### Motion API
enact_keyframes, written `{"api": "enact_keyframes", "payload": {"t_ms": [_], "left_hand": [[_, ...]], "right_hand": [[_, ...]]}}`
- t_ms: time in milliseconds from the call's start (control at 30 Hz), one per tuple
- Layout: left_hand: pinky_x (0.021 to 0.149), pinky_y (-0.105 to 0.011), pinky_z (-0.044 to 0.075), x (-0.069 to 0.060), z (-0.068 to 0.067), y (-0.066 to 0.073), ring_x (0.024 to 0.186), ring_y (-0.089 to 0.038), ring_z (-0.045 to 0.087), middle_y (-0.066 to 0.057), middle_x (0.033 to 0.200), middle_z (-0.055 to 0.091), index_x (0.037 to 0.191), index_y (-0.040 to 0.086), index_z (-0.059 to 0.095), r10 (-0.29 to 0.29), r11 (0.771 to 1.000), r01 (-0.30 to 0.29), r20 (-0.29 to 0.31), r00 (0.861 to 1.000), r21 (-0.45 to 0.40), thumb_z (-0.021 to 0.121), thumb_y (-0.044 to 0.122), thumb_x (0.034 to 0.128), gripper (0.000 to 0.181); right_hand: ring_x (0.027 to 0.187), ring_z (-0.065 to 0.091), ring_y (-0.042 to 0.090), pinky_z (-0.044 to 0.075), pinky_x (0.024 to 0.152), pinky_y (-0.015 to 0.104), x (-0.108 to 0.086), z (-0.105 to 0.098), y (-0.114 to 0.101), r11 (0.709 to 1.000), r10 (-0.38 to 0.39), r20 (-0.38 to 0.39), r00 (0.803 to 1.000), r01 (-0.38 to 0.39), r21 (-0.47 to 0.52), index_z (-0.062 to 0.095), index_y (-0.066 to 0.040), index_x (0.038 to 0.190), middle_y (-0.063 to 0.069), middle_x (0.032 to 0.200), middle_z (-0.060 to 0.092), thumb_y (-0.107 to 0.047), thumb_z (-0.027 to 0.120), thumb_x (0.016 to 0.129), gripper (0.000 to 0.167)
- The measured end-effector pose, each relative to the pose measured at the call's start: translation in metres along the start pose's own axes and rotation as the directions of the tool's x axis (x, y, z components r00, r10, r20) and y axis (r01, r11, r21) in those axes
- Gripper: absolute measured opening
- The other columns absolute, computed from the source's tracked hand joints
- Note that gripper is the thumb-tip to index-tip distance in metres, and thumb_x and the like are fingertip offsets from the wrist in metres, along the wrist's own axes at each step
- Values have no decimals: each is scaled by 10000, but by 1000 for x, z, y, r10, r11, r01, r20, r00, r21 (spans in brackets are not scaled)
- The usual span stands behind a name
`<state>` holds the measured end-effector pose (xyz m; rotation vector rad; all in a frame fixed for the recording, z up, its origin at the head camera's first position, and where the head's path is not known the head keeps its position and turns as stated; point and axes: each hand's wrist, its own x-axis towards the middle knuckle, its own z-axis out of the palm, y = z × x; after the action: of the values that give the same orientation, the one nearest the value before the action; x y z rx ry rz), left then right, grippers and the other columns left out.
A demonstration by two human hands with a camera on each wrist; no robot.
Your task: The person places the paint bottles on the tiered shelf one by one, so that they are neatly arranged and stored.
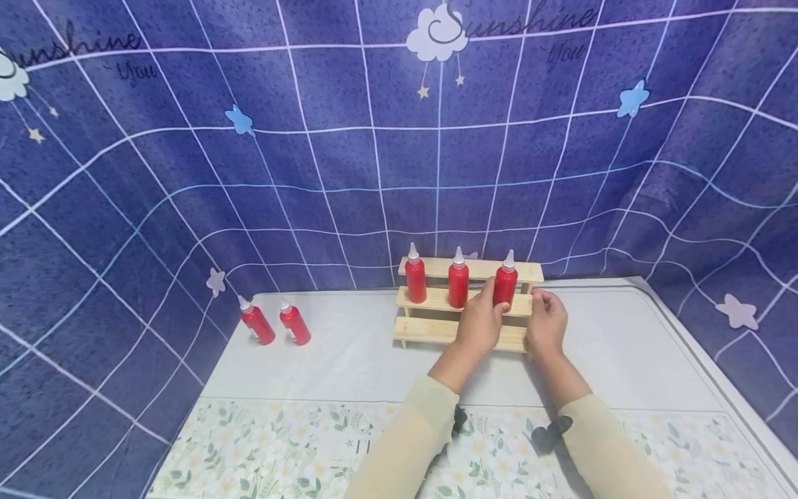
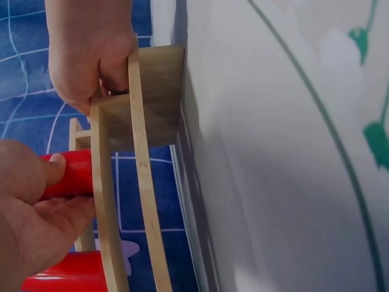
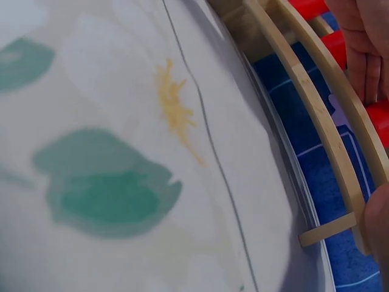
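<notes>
A three-tier wooden rack (image 1: 430, 330) stands at the table's back. Three red bottles with pale pointed caps stand upright on its middle tier: a left one (image 1: 415, 278), a middle one (image 1: 458, 283) and a right one (image 1: 506, 283). My left hand (image 1: 480, 324) grips the right bottle, fingers and thumb around the red body (image 2: 73, 173). At the rack's right end, my right hand (image 1: 547, 324) holds the side with curled fingers; the left wrist view also shows this hand (image 2: 91, 55) against the wooden boards (image 2: 146, 164).
Two more red bottles, one (image 1: 258, 324) beside the other (image 1: 296, 324), stand on the white table (image 1: 349, 367) at the left. A floral mat (image 1: 262, 443) covers the front. A blue checked curtain (image 1: 337, 159) hangs behind and at both sides.
</notes>
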<state>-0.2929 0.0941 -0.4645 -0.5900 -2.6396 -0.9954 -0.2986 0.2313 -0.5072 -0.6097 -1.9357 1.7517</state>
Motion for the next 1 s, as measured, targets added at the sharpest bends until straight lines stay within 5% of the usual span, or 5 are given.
{"api": "enact_keyframes", "payload": {"t_ms": [633,733,833,900,1000], "left_hand": [[1015,-349,618,3,2,6,1194,-250,747,-116,1287,753,1536,86,425,-37,999,36,50,998,20,655,227,1041,564],[1028,-348,612,2,3,5,1214,-253,737,-126,1301,743,1525,71,438,-40,999,40,42,998,9,663,235,1035,563],[1036,-339,609,3,3,6,1231,-252,729,-140,1322,732,1524,50,439,-34,999,34,33,999,3,686,246,1027,589],[1044,-341,606,4,1,8,1234,-258,726,-155,1336,725,1536,34,423,-30,1000,30,34,999,4,708,258,1019,631],[1070,-348,594,4,-2,9,1253,-270,717,-174,1371,703,1561,24,386,-39,999,39,56,998,-6,731,279,1008,700]], "right_hand": [[934,573,97,463,704,126,-2,2,3,1000,-6,-4,1000,6,-17,627,-15,1336,128,1224,665,-230,438,1134,351],[1231,626,225,537,1039,251,-2,3,5,1000,-29,-7,1000,29,-8,598,21,1337,201,1364,648,-201,430,1134,344],[1503,490,346,384,1288,454,0,2,4,999,-54,-15,998,54,5,569,47,1333,235,1457,607,-180,427,1132,334],[1575,395,362,274,1340,505,1,3,3,998,-68,-17,998,68,-2,555,56,1333,244,1489,587,-175,421,1132,334],[1574,398,363,273,1341,499,1,3,2,997,-75,-11,997,75,-20,550,52,1342,242,1478,587,-181,411,1136,340]]}}
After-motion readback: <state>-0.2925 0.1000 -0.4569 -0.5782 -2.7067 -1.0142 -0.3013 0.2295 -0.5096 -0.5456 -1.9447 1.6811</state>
